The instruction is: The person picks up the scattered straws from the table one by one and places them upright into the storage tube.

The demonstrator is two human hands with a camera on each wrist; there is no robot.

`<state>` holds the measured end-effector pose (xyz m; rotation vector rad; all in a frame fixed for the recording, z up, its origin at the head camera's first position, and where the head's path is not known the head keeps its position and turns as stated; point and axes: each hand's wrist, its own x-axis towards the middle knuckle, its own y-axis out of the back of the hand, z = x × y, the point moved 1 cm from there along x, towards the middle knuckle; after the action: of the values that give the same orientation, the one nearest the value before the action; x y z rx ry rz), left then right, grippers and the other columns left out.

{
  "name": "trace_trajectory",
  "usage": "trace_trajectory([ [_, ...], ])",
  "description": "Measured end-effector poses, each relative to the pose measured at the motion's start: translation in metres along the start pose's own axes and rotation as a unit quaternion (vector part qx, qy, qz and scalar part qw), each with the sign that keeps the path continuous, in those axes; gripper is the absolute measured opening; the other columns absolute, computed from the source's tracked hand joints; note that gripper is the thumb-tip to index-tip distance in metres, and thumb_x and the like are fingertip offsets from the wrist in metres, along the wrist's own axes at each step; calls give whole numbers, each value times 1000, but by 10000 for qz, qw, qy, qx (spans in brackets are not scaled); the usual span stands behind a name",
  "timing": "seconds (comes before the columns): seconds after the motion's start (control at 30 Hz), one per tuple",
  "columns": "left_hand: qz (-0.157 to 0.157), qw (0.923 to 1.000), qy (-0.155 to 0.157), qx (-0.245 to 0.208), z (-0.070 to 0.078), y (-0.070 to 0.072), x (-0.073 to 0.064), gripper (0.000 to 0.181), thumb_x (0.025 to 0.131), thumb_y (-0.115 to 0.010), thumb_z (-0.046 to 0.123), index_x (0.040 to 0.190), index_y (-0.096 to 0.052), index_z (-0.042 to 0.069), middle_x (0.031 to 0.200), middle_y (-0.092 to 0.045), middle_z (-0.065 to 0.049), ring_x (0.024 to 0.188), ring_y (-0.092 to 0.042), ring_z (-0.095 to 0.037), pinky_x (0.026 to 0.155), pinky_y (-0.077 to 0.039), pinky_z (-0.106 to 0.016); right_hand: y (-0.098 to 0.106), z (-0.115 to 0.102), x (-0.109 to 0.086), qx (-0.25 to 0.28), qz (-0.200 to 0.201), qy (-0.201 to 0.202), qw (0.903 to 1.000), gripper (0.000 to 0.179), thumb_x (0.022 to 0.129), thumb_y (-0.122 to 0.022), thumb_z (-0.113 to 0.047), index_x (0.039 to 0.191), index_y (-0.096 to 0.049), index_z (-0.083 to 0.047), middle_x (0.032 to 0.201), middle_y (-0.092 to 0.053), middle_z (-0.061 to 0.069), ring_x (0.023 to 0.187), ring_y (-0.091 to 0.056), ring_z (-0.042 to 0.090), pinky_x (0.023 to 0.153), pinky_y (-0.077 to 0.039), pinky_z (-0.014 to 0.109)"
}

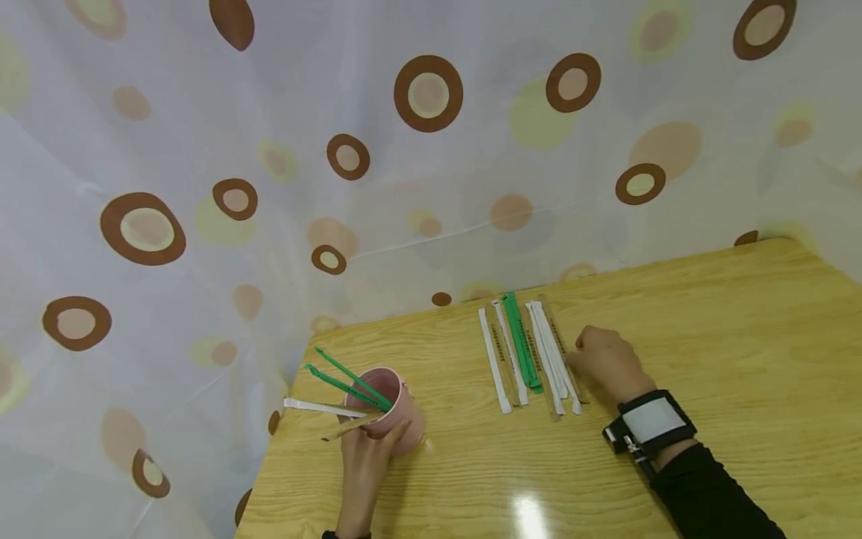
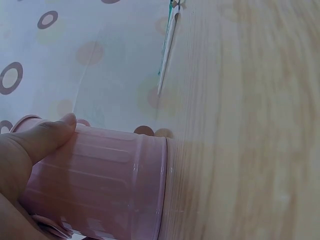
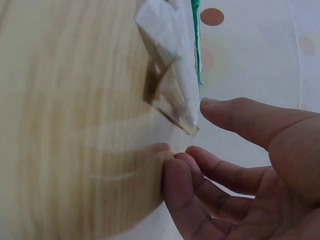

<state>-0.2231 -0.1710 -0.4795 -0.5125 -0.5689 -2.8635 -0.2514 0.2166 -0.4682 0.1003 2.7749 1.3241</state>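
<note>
My left hand (image 1: 366,458) grips a pink ribbed pail (image 1: 408,413) that stands on the table; in the left wrist view its thumb (image 2: 60,131) lies along the wall. Out of the pail lean two green straws (image 1: 340,385), a white straw (image 1: 313,406) and a brown straw (image 1: 353,424). To the right, several slim paper-wrapped straws lie side by side: white (image 1: 494,363), brown (image 1: 501,352) and green (image 1: 521,340). My right hand (image 1: 609,363) is beside the row's right end, touching the table. The right wrist view shows thumb and loosely bent fingers apart, near the straw ends (image 3: 172,85).
The wooden table (image 1: 727,359) extends to the right and toward me. A white curtain (image 1: 485,165) with brown, peach and yellow circles hangs along its back and left edges. A black band with a white panel (image 1: 653,419) is on my right wrist.
</note>
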Motion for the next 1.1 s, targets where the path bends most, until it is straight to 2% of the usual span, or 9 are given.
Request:
trace_trajectory([
  [0.1, 11, 10000, -46, -74, 1, 0, 0, 76, 74, -90, 3, 139, -49, -3, 138, -55, -19, 131, -51, -33, 103, -42, -19, -3, -4, -1, -63, 19, 18, 10000, 29, 91, -70, -15, 101, -64, 11, 96, -67, 24, 77, -63, 30, 63, -53, 41],
  [0.23, 34, 10000, 1, -54, 1, 0, -1, 75, 74, -90, 3, 138, -51, -3, 137, -57, -19, 131, -52, -32, 103, -41, -17, -7, -6, -4, -25, 131, 136, 9998, 15, 88, -69, -9, 79, -64, 2, 71, -61, 10, 62, -55, 22, 53, -44, 32],
  [0.4, 2, 9999, 82, -65, 0, 1, -1, 76, 75, -90, 3, 139, -50, -3, 138, -55, -18, 132, -51, -32, 104, -42, -20, -10, -6, -5, 82, 211, 142, 9996, 33, 84, -65, -4, 57, -48, -12, 54, -37, -3, 49, -36, 13, 47, -28, 24],
  [0.5, -42, 9997, 164, -188, 1, 1, 0, 76, 74, -89, 1, 139, -49, -3, 139, -55, -18, 132, -51, -31, 103, -42, -18, -12, -6, -4, 90, 261, 107, 9996, 41, 80, -64, -3, 53, -37, -18, 53, -27, -6, 48, -27, 11, 47, -22, 23],
  [0.57, -66, 9995, 195, -241, 1, 1, -1, 76, 74, -89, 0, 139, -49, -3, 138, -56, -18, 131, -51, -30, 103, -42, -18, -13, -5, -3, 79, 299, 98, 9995, 43, 78, -65, -3, 51, -35, -19, 52, -24, -7, 47, -25, 11, 46, -21, 23],
  [0.8, -66, 9995, 221, -234, -1, 1, -1, 78, 73, -90, 1, 139, -49, -3, 137, -57, -17, 131, -51, -29, 103, -41, -16, -13, -5, -4, -8, 307, 43, 9995, 44, 81, -66, -5, 50, -37, -17, 51, -24, -7, 47, -24, 10, 44, -22, 21],
  [0.97, -71, 9999, 72, -73, 0, 1, 1, 78, 74, -90, 4, 140, -48, -2, 139, -55, -17, 132, -50, -29, 105, -41, -21, -10, -6, -5, 77, 343, 48, 9994, 46, 82, -69, -6, 51, -36, -17, 53, -24, -7, 47, -26, 10, 44, -23, 22],
  [1.1, -64, 9999, 123, -55, 0, 0, 1, 78, 73, -90, 3, 140, -49, -2, 139, -55, -17, 133, -49, -28, 106, -41, -23, -7, -7, -6, 167, 350, 58, 9992, 49, 83, -71, -7, 52, -35, -18, 53, -22, -7, 46, -25, 10, 45, -22, 22],
])
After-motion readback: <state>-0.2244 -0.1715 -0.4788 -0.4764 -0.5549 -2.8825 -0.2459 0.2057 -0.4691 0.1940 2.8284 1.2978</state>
